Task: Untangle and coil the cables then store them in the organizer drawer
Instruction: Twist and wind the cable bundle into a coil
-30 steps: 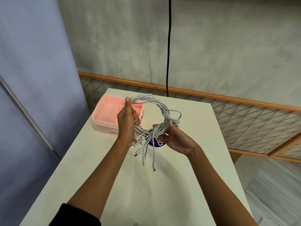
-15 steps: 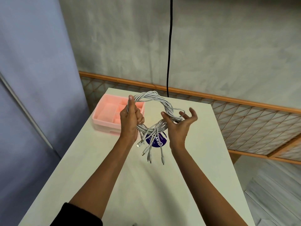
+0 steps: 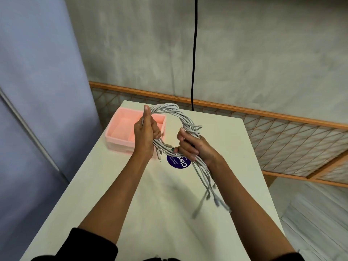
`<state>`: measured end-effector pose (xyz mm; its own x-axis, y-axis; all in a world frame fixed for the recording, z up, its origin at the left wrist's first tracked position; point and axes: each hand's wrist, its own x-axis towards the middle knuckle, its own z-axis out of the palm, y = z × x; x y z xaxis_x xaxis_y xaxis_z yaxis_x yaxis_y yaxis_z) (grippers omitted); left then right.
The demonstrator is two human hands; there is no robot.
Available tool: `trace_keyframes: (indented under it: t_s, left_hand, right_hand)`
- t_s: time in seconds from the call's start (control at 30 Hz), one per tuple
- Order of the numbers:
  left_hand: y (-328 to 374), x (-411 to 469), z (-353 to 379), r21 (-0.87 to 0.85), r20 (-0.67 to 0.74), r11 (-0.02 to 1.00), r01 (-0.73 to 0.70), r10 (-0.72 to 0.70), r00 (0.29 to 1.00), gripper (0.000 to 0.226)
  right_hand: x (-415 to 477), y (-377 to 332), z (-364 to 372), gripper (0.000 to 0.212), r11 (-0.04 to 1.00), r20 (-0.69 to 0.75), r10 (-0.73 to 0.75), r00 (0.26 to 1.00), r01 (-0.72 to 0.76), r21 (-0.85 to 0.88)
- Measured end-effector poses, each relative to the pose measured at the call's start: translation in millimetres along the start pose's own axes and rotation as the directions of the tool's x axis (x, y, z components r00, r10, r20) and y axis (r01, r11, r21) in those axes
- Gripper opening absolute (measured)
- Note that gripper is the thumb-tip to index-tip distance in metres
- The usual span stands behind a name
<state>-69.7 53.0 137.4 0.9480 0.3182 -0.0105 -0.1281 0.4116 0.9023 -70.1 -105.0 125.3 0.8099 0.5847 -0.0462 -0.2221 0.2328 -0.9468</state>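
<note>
Head view: both hands hold one bundle of grey cables [image 3: 183,117] up over the table [image 3: 169,213], bent into a rough ring. The left hand [image 3: 144,138] is clamped in a fist on the ring's left side, with the thumb lying straight up along the strands. That grip looks meant to pin the turns together so the ring cannot spring open. The right hand [image 3: 197,149] has its fingers curled round the lower right of the ring, where the strands cross and leave it. From there a loose tail [image 3: 207,178] runs down past the right wrist, and its plugs are blurred, so it seems to be swinging. A few shorter plug ends poke out just below the left fist.

Holding the ring in the air, clear of the table, lets the tail hang free rather than snag. The pink drawer [image 3: 120,146] sits at the table's far left corner, just behind the left hand, its divided compartments showing no cables. It is within easy reach for the drop. A round blue sticker [image 3: 178,163] lies on the table under the hands.

I judge the coiling nearly done. The tail needs to be wound in or tucked before the bundle will sit in a compartment, and all the strands held as one may prove a tight fit.
</note>
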Motion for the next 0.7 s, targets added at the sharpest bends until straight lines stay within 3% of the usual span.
trace_keyframes:
  t_s: [0.1,0.2,0.23,0.3,0.37,0.43,0.5,0.57,0.7]
  left_hand:
    - [1.3,-2.0,1.3,0.01,0.016,1.0,-0.02,0.02,1.0,0.053]
    - [2.6,-3.3,2.9,0.01,0.031,0.999,-0.039,0.038,0.999,0.053]
    - [3.3,-3.1,3.7,0.009,0.036,0.999,-0.048,0.047,0.998,0.052]
    - [5.1,-3.0,5.6,0.019,0.05,0.998,-0.067,0.066,0.997,0.052]
    - [6.1,-5.0,7.9,0.022,0.067,0.997,-0.075,0.074,0.995,0.053]
    - [5.6,-8.4,10.8,0.024,0.088,0.996,-0.087,0.084,0.993,0.055]
    - [4.4,-11.4,13.2,0.056,0.115,0.993,-0.106,0.099,0.988,0.053]
    - [3.2,-13.2,13.1,0.072,0.138,0.991,-0.114,0.104,0.985,0.053]
    - [5.0,-10.3,4.1,0.076,0.14,0.99,-0.118,0.107,0.984,0.056]
  right_hand:
    - [2.3,1.0,-1.3,0.042,0.988,-0.151,-0.065,0.986,0.042,-0.15]
    - [2.5,0.6,2.2,0.042,0.96,-0.381,-0.248,0.891,0.175,-0.218]
    - [2.8,1.5,3.5,0.047,0.93,-0.427,-0.343,0.837,0.239,-0.279]
    - [4.5,5.6,3.3,0.056,0.81,-0.505,-0.559,0.658,0.303,-0.502]
    - [7.1,10.4,2.6,0.055,0.662,-0.517,-0.713,0.473,0.21,-0.72]
    - [10.4,15.3,5.4,0.041,0.559,-0.483,-0.784,0.391,0.103,-0.823]
    - [16.1,19.2,9.5,0.035,0.615,-0.538,-0.741,0.402,0.084,-0.784]
    - [20.1,19.2,11.4,0.026,0.711,-0.596,-0.649,0.473,0.097,-0.697]
    - [14.1,10.9,1.2,0.03,0.846,-0.493,-0.454,0.742,0.185,-0.5]
